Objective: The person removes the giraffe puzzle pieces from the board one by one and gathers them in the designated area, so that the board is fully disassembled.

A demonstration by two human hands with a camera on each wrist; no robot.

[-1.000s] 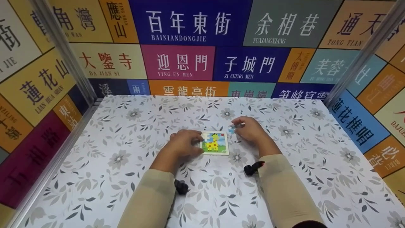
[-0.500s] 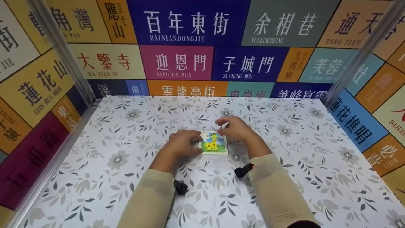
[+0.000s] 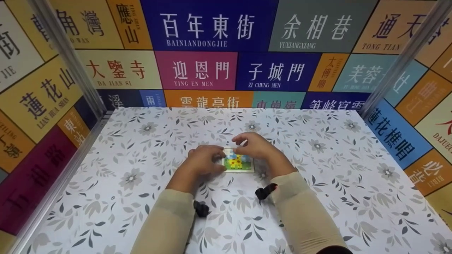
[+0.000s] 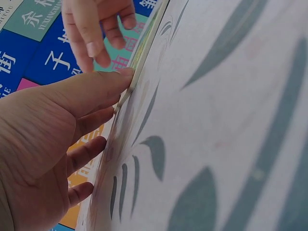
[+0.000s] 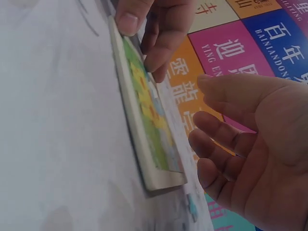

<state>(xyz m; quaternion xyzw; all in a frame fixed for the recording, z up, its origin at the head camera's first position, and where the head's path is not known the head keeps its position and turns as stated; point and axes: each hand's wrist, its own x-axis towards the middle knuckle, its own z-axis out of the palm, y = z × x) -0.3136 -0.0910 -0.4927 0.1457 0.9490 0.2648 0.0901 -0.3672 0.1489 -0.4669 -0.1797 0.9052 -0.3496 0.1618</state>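
A small giraffe jigsaw puzzle (image 3: 238, 166) in a pale tray lies flat on the table. My left hand (image 3: 204, 159) holds the tray's left end, thumb at the near edge and forefinger at the far edge. My right hand (image 3: 259, 146) hovers over the puzzle's upper right part and hides some of the picture. In the right wrist view its fingers (image 5: 216, 144) are loosely bent, apart from the tray, with nothing seen between them. A small blue piece (image 5: 193, 208) lies on the table just past the tray's corner in that view.
A white table (image 3: 141, 211) with a grey leaf and flower print lies under both hands. Colourful sign panels (image 3: 208, 26) with Chinese characters stand behind and at the sides. Black wrist cameras (image 3: 201, 209) sit at both cuffs.
My right hand has moved left, from beside the light blue piece to above the puzzle. The left hand stays on the tray's left end.
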